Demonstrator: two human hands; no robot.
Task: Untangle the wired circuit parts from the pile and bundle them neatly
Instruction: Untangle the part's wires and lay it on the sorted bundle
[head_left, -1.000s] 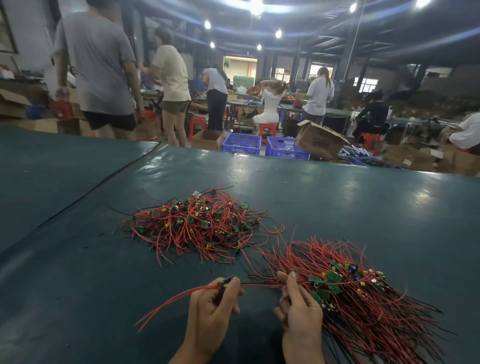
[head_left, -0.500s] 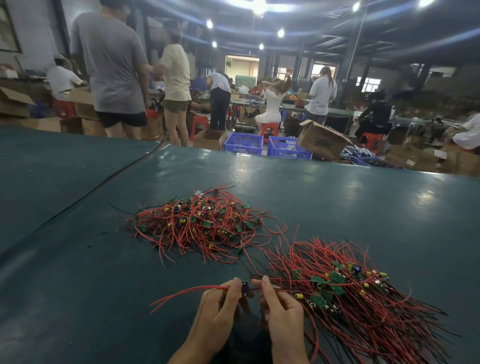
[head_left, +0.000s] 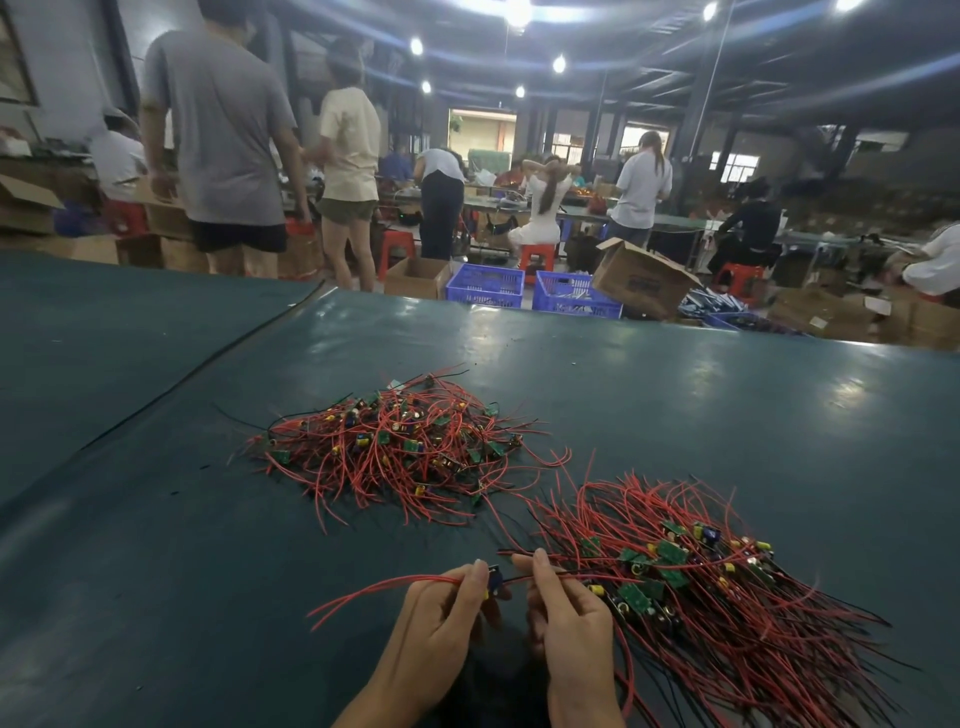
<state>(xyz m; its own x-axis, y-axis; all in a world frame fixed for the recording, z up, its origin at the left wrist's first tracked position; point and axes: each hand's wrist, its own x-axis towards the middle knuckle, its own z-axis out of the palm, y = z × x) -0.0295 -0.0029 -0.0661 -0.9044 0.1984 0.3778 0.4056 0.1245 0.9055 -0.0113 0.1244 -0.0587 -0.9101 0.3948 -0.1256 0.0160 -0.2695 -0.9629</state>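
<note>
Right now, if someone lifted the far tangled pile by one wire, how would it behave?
Probably floppy: the tangled pile is thin red wires curling loosely. Neighbours would likely drag along, since wires cross everywhere. Probably light: its boards look small.

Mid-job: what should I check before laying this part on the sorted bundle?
1. Left hand grip on held part: ok, pinched.
2. Right hand pinching right leads: ok.
3. Left leads trailing free over the table: ok.
4. Held part apart from tangled pile: ok.
5. Right leads free of sorted bundle: cannot tell, they run over it.
6. Sorted bundle wires roughly parallel: ok.
</note>
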